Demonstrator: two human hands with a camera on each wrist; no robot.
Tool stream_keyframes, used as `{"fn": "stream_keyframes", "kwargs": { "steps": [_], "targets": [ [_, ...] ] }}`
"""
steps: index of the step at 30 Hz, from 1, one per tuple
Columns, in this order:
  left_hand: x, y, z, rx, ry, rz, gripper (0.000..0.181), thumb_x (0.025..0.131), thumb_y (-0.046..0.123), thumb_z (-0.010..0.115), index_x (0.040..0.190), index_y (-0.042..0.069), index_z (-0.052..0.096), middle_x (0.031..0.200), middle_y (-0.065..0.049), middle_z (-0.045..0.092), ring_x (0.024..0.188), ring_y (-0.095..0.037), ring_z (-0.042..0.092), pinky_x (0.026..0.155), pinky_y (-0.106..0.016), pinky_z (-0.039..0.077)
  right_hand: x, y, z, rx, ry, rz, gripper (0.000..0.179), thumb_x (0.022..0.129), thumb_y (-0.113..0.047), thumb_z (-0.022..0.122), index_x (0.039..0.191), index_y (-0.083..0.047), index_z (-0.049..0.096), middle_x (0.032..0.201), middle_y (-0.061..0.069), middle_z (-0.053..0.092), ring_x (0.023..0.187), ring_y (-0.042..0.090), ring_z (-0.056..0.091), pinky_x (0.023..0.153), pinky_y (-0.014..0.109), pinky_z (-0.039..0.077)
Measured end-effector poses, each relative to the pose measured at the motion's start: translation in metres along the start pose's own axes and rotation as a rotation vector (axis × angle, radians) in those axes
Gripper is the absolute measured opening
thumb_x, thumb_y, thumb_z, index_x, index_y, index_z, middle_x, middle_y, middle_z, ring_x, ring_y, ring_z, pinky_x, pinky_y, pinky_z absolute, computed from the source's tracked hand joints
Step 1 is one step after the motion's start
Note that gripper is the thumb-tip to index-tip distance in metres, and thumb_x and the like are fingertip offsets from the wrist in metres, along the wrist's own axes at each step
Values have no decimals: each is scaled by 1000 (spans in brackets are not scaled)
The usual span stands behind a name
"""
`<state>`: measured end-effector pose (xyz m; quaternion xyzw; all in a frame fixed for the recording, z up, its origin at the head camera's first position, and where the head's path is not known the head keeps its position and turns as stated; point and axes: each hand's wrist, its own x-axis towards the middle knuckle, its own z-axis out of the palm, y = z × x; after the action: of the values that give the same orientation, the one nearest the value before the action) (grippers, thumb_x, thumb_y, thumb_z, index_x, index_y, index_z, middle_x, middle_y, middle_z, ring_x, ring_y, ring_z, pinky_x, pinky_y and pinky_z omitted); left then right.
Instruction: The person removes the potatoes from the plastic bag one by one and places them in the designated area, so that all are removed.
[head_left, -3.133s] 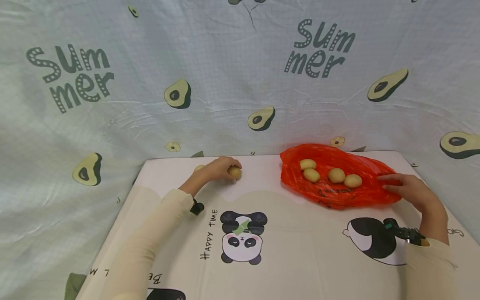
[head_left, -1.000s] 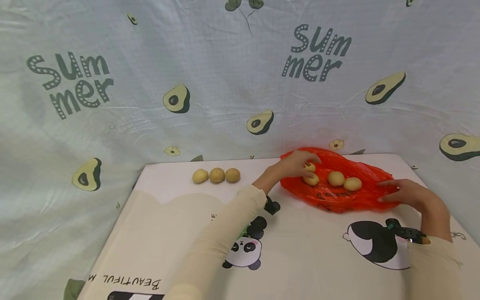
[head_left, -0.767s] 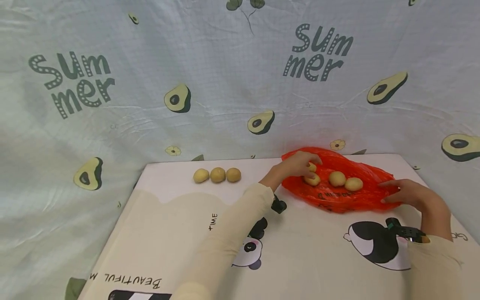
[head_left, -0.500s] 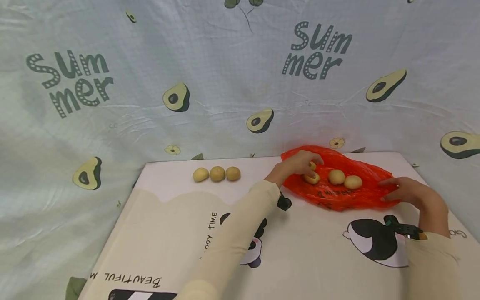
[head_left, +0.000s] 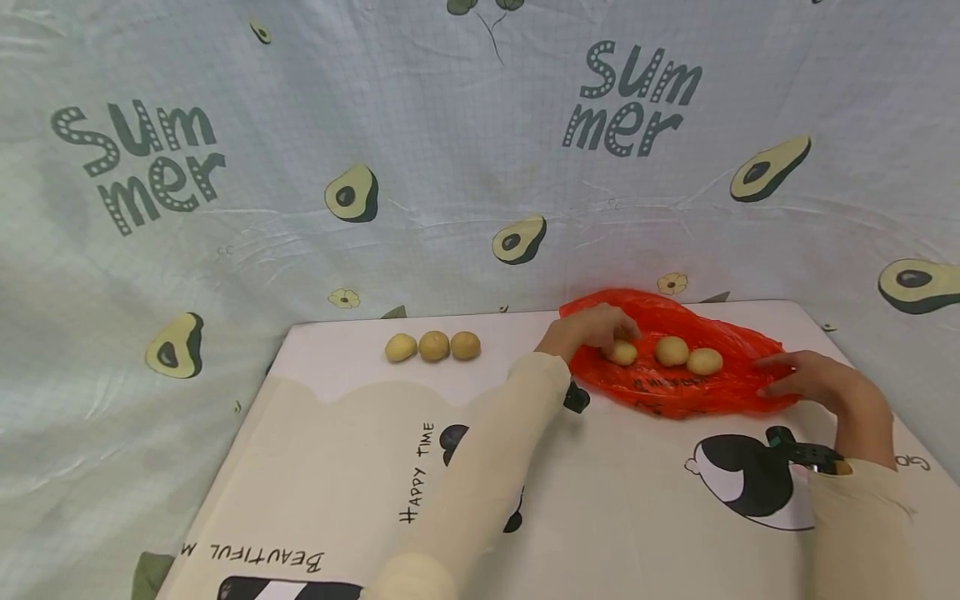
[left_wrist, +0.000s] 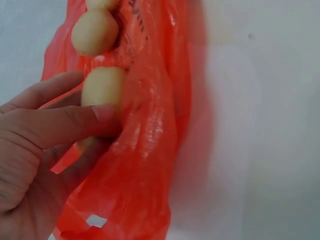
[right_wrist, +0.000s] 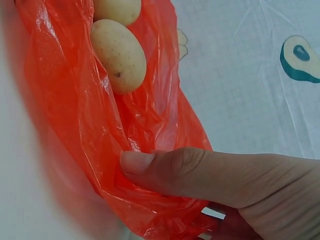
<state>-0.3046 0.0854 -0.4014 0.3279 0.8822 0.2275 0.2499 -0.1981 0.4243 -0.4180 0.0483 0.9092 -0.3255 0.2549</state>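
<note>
A red plastic bag (head_left: pixel 675 400) lies spread open at the table's back right, with several potatoes inside. My left hand (head_left: pixel 592 327) is over the bag's left end. In the left wrist view its thumb presses on a potato (left_wrist: pixel 102 87) and its fingers curl behind; another potato (left_wrist: pixel 87 145) shows partly beneath the hand. Farther right in the bag are a round potato (head_left: pixel 672 351) and an oval potato (head_left: pixel 705 362). My right hand (head_left: pixel 821 383) holds the bag's right end, thumb inside the edge and fingers mostly hidden behind the red plastic (right_wrist: pixel 85 125).
Three potatoes sit in a row at the back left: a paler left potato (head_left: pixel 401 347), a middle potato (head_left: pixel 434 347) and a right potato (head_left: pixel 466 345). The table (head_left: pixel 622 508) has a printed cover. A patterned cloth (head_left: pixel 435 125) hangs behind it.
My left hand set a potato down at the row's right end, moved right into the bag and closed around a potato there. My right hand stays at the bag's right end.
</note>
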Motion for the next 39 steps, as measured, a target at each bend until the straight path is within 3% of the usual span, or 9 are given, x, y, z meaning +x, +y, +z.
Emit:
{"fn": "stream_keyframes", "kwargs": {
  "steps": [7,10,18,23,29,39],
  "targets": [
    [3,-7,8,42,16,82,37,93,0,70,120,24,75,119,10,62,114,-7,47,88,-16,46,0,-1,-1,6,-18,14,95,85,-34,81,149,13,29,141,45,25,123,62,24,88,54,56],
    [4,-8,8,47,46,99,36,91,-2,71,117,23,77,115,11,64,111,-7,49,90,-15,46,2,-3,-2,-2,-11,10,93,85,-33,81,149,13,30,140,44,28,122,61,27,88,55,56],
    [6,-3,11,99,51,183,36,91,-1,72,120,20,75,118,9,63,113,-7,48,90,-13,44,-3,-3,-2,20,4,28,94,85,-31,81,149,13,30,140,45,25,122,61,25,87,53,57],
    [6,-1,12,118,120,236,35,91,8,75,123,23,74,123,10,65,115,-6,50,90,-11,44,-6,-10,0,28,11,31,88,87,-27,79,148,14,30,139,45,26,122,61,26,88,52,57],
    [-5,-1,3,133,180,356,36,92,11,74,128,17,72,128,4,66,123,-14,53,94,-10,42,-6,-12,0,32,2,31,87,88,-27,78,148,15,30,141,45,25,123,61,26,91,55,55],
    [-30,-8,-5,79,255,442,39,89,11,79,127,13,71,129,-1,64,114,-13,54,89,-11,44,-3,-10,1,43,5,35,86,88,-28,79,146,15,33,141,44,26,123,60,26,91,54,55]
  ]
}}
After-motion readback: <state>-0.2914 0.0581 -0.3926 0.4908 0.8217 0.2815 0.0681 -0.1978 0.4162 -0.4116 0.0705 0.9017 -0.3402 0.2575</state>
